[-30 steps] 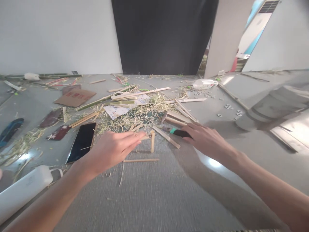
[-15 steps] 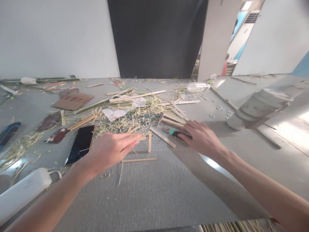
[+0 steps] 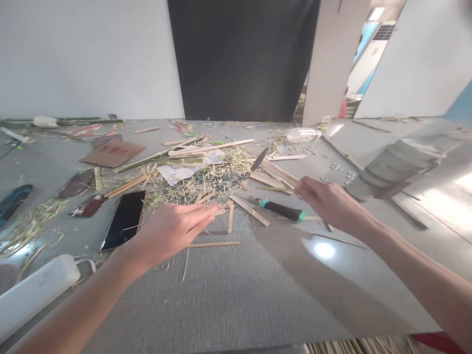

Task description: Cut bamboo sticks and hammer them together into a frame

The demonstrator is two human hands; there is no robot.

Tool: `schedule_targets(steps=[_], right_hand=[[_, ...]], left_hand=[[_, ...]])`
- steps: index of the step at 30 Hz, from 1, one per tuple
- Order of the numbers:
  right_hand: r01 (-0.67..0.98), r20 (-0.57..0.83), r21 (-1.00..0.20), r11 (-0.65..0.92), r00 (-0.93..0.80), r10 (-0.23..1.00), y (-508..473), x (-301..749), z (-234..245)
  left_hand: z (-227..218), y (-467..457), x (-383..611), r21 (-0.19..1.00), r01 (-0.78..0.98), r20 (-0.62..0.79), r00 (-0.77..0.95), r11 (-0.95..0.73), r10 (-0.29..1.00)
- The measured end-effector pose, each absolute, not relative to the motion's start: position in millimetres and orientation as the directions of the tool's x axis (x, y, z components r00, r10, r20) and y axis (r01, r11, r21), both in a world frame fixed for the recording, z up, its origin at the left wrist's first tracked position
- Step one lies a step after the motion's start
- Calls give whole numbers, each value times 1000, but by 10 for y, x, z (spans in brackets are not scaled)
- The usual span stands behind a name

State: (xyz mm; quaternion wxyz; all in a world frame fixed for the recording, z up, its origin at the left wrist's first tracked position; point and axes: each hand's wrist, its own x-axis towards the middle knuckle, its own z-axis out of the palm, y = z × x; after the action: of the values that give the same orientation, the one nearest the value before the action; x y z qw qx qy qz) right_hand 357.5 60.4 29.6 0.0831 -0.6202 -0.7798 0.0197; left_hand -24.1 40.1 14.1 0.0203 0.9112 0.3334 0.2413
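Observation:
My left hand (image 3: 177, 223) rests low over the table with its fingers pressed together on a small bamboo piece (image 3: 220, 212), most of which is hidden. Just past its fingertips lies a short bamboo stub (image 3: 230, 218). My right hand (image 3: 324, 196) is closed around the near end of what looks like a wooden-handled knife (image 3: 277, 173). A dark pointed blade (image 3: 259, 159) shows at its far end, tilted up over the bamboo scraps. Below that, a black and green handled tool (image 3: 282, 210) lies on the table, apart from my right hand.
Bamboo shavings (image 3: 221, 174) and strips are heaped in the middle. A phone (image 3: 123, 220), a white oblong device (image 3: 40, 295) and a cardboard piece (image 3: 112, 153) lie on the left. Small white rings (image 3: 336, 167), a plastic bottle (image 3: 303, 134) and a large grey cylinder (image 3: 398, 164) are on the right.
My right hand has moved right and slightly up, off the black and green handle, and the wooden-handled knife has lifted with its blade showing. My left hand has barely moved.

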Motion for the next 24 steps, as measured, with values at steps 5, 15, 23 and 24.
schedule_targets(steps=[5, 15, 23, 24], right_hand=[[909, 70, -328, 256, -247, 966, 98, 3477, 493], [901, 185, -362, 238, -181, 966, -227, 3262, 416], [900, 139, -390, 196, -153, 978, -295, 3272, 354], [900, 164, -398, 178, -121, 979, -312, 3279, 342]], left_hand=[[123, 390, -232, 183, 612, 411, 663, -770, 625], [130, 393, -222, 147, 610, 406, 681, -778, 610], [64, 333, -145, 62, 612, 458, 684, -788, 568], [56, 329, -139, 60, 613, 471, 679, -788, 564]])
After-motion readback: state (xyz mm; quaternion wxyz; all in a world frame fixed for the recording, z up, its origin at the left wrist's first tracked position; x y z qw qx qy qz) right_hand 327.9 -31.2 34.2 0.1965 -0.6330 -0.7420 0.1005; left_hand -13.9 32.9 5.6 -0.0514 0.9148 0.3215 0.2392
